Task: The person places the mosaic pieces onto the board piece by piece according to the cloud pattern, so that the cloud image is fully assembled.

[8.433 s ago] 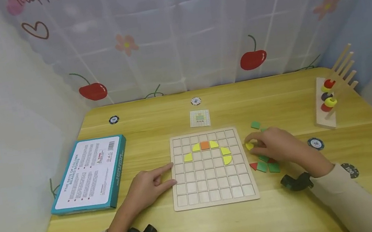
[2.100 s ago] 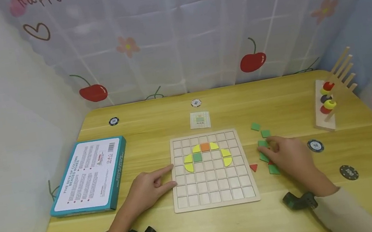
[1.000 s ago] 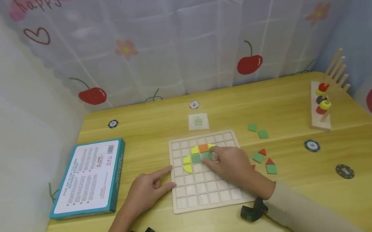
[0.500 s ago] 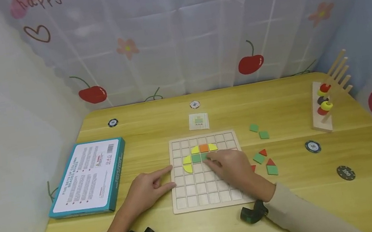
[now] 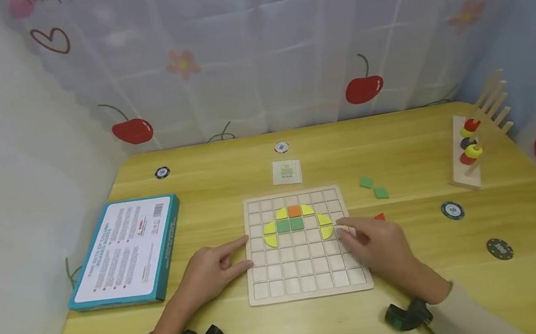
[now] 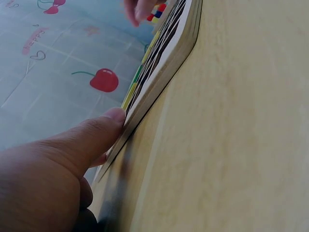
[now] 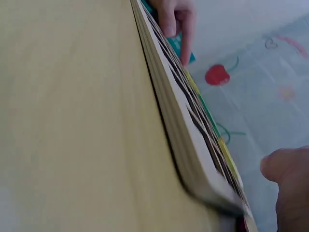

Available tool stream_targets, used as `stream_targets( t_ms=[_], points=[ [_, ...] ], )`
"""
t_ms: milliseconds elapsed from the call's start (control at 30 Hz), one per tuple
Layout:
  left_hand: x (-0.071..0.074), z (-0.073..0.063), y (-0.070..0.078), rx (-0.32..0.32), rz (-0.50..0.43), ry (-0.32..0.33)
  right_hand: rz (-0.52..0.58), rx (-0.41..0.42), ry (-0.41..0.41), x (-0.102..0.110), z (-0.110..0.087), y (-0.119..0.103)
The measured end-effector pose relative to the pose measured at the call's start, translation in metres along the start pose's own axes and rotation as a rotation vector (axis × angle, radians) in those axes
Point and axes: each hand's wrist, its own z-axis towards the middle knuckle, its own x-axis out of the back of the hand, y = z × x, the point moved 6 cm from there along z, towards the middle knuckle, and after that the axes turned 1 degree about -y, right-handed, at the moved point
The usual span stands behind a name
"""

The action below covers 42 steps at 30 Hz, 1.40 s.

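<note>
A wooden grid board [image 5: 304, 268] lies at the table's middle. My left hand [image 5: 211, 271] rests on its left edge, thumb and index finger extended; in the left wrist view the thumb [image 6: 96, 135] touches the rim. Over the board's right edge is my right hand [image 5: 383, 242], thumb and index finger apart with nothing between them. Two green square tiles [image 5: 283, 226] sit side by side in the grid, below an orange square tile [image 5: 294, 211]. Several yellow rounded tiles [image 5: 271, 241] flank them. Right of the board lie loose green tiles [image 5: 381, 193] and a red triangle tile [image 5: 380, 217], partly behind my right hand.
A small pattern card [image 5: 287, 172] lies beyond the board. A teal-edged box [image 5: 125, 252] is at the left. A wooden peg stand [image 5: 466, 169] with coloured beads stands at the right. Poker chips [image 5: 453, 210] are scattered about. A patterned curtain [image 5: 259, 76] hangs behind the table.
My right hand set a second green square beside the first, let go and moved right to the board's edge. Earlier, a yellow tile and the first green square were added. My left hand stayed put.
</note>
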Motion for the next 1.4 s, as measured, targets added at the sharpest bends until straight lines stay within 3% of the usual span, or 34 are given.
stream_targets(
  t_ms=[233, 567, 833, 967, 1400],
  points=[
    [0.005, 0.002, 0.003, -0.015, 0.009, 0.008, 0.024, -0.261, -0.059, 0.043, -0.032, 0.031],
    [0.001, 0.002, 0.002, -0.015, -0.005, 0.009, -0.123, -0.398, -0.299, 0.066, -0.040, 0.046],
    [0.000, 0.002, 0.002, -0.007, 0.000, 0.010, -0.110, -0.361, -0.396, 0.074, -0.048, 0.058],
    [0.001, 0.002, 0.002, -0.001, 0.006, 0.006, -0.095, -0.388, -0.426, 0.070, -0.049, 0.061],
    [0.000, 0.000, 0.002, 0.012, -0.002, -0.013, -0.057, -0.407, -0.439, 0.060, -0.053, 0.061]
  ],
)
